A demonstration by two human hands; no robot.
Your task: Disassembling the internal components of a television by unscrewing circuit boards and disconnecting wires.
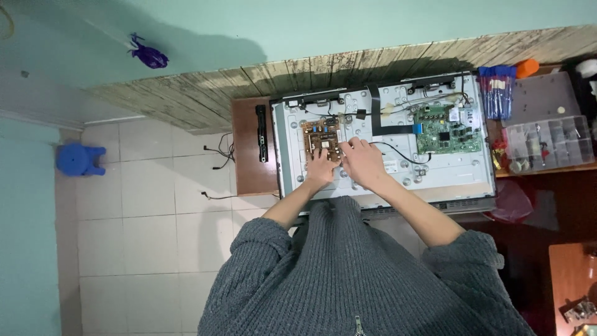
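Observation:
An opened flat screen (435,177) lies back side up on a brown table, its grey metal panel bare. A brown circuit board (321,132) sits at the panel's left, a green circuit board (448,129) at its right. My left hand (321,169) rests at the brown board's lower edge, fingers curled on it. My right hand (361,160) lies beside it, fingertips touching the board's lower right corner. Whether either hand pinches something small is hidden. A black cable (404,152) runs from near my right hand toward the green board.
A black bar-shaped part (261,132) lies on the brown table (249,168) left of the screen. A clear compartment box (547,143) and a pack of blue-handled tools (496,92) stand at the right. Loose wires (219,152) lie on the tiled floor; a blue stool (79,159) stands far left.

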